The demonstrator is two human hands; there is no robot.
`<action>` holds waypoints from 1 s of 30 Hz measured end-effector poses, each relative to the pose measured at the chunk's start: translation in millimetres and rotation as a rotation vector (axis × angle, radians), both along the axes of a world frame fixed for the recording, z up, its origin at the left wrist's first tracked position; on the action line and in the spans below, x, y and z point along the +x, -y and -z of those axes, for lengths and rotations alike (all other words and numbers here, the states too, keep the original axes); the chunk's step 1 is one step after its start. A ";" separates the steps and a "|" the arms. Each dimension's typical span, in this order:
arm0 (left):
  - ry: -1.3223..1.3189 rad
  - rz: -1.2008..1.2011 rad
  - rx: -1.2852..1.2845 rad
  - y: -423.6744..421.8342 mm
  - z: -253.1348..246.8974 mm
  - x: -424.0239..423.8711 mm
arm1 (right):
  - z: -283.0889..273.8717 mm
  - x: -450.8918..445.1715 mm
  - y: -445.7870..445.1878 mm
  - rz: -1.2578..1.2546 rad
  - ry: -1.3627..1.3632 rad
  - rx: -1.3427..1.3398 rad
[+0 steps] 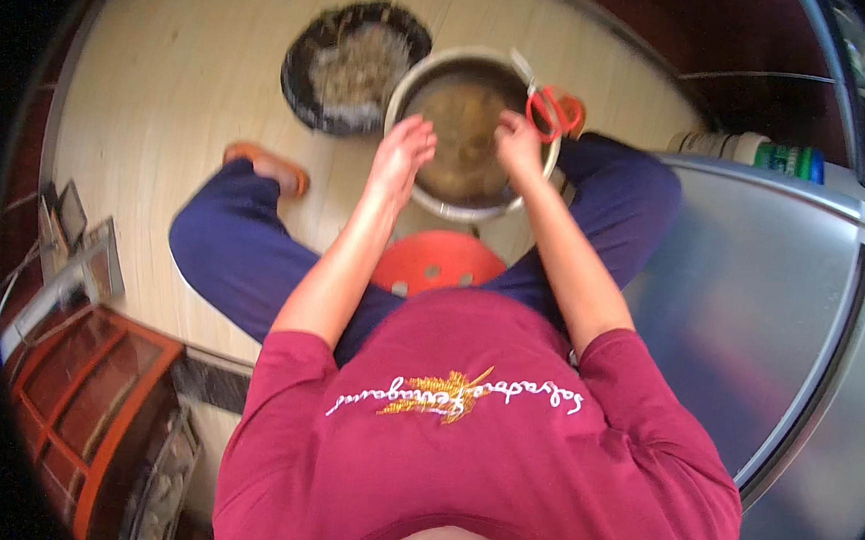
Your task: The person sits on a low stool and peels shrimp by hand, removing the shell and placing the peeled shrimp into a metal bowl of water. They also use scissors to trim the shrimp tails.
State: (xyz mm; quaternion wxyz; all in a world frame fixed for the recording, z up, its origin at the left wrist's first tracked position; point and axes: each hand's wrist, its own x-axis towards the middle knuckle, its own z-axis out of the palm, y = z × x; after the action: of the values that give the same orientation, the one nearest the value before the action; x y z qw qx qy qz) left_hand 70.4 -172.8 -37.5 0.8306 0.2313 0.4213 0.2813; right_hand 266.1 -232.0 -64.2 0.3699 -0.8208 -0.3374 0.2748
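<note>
A round, pale-rimmed basin stands on the floor between my legs. It holds cloudy brownish water with blurred brown pieces in it. Over the basin's left rim is my left hand, fingers a little bent and nothing visible in them. My right hand hangs above the right side with its fingers curled; whether they pinch something small is too blurred to tell. Beside that hand, red-handled scissors lie across the right rim, blades pointing away from me.
Left of the basin, a black plastic bag or lined container holds pale greyish-brown scraps. A red plastic stool shows beneath me. At right is a metallic refrigerator-like cabinet, with a green-and-blue container behind it. An orange-framed cabinet stands lower left.
</note>
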 end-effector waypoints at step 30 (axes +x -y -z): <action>-0.243 0.070 -0.187 2.7 61.8 53.1 | 31.0 -32.8 14.9 0.291 -1.309 0.076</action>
State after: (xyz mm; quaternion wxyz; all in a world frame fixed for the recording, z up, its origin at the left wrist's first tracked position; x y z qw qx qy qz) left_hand 123.5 -175.5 -99.3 0.8006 0.1997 0.5350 0.1814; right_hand 233.4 -246.9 -95.2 0.5601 -0.5085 0.0613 0.6511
